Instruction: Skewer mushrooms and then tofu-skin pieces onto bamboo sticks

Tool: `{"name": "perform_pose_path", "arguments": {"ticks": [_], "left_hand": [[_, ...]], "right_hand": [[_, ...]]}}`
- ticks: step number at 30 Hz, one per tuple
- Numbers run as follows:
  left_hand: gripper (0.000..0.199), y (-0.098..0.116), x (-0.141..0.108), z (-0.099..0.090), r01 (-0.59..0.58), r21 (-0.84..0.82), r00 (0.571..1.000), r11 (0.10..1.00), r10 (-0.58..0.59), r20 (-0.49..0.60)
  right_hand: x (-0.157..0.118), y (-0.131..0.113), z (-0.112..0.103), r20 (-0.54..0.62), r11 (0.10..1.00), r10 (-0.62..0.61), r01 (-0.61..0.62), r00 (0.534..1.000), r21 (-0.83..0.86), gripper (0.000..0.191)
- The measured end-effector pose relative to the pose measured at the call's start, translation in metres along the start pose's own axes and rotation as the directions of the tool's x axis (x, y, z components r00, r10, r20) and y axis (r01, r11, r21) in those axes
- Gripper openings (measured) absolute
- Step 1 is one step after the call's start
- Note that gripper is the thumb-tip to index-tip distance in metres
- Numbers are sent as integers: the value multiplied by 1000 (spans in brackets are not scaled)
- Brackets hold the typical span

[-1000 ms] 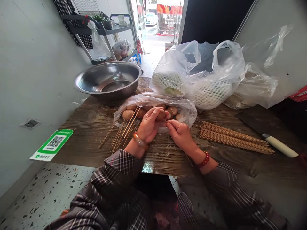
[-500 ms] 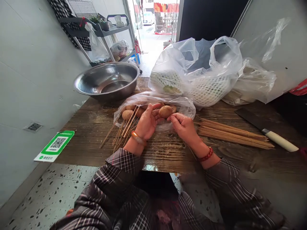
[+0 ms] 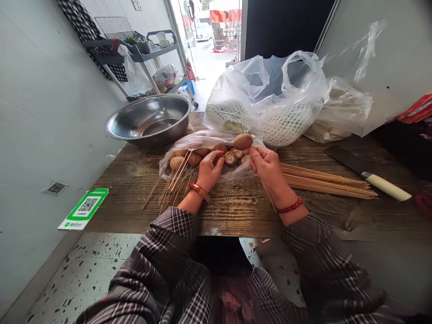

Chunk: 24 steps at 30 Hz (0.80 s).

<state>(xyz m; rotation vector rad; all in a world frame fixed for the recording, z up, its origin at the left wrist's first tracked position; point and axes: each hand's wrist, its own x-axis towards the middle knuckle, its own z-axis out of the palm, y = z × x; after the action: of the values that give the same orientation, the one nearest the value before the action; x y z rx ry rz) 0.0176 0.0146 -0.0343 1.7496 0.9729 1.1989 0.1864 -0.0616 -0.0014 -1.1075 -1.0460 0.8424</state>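
Note:
My right hand (image 3: 266, 163) is closed round a thin wooden skewer (image 3: 269, 194), whose lower end shows below the hand. A brown-capped mushroom (image 3: 243, 141) sits at the skewer's upper end, just above my fingertips. My left hand (image 3: 209, 171) holds nothing; its fingers are curved and apart, beside loose mushrooms (image 3: 231, 158) in a clear plastic bag (image 3: 189, 142). To the left of that hand lie several mushroom caps (image 3: 177, 162) with skewers (image 3: 178, 173) sticking out of them toward me.
A bundle of bare skewers (image 3: 327, 181) lies to the right, with a cleaver (image 3: 388, 186) beyond it. At the back stand a large metal basin (image 3: 148, 119) and a plastic carrier bag (image 3: 290, 112) of net-wrapped produce. A green QR card (image 3: 84, 209) is at the left edge.
My right hand has lifted the mushroom on the skewer up and away from my left hand. My left hand has let go of it and turned over toward the loose mushrooms. The view has shifted slightly.

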Motion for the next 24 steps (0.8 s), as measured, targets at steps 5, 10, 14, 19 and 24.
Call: {"name": "perform_pose_path", "arguments": {"ticks": [5,10,14,19,24], "left_hand": [[19,4,0,1,-19,33,1000,999,19,-12],[20,1,0,1,-35,87,999,996,33,20],[25,-5,2,-1,-63,155,998,986,58,38],[26,-6,1,-1,-146,292,989,945,130,74],[28,-7,2,1,-233,374,972,898,205,115]], "right_hand": [[-2,1,2,45,1000,9,-8,999,-22,47],[-3,1,2,76,1000,-5,5,997,10,48],[-4,0,3,81,1000,11,-12,997,3,50],[-5,-1,2,76,1000,14,-15,997,21,51],[-5,1,2,89,1000,10,-11,996,19,51]]}}
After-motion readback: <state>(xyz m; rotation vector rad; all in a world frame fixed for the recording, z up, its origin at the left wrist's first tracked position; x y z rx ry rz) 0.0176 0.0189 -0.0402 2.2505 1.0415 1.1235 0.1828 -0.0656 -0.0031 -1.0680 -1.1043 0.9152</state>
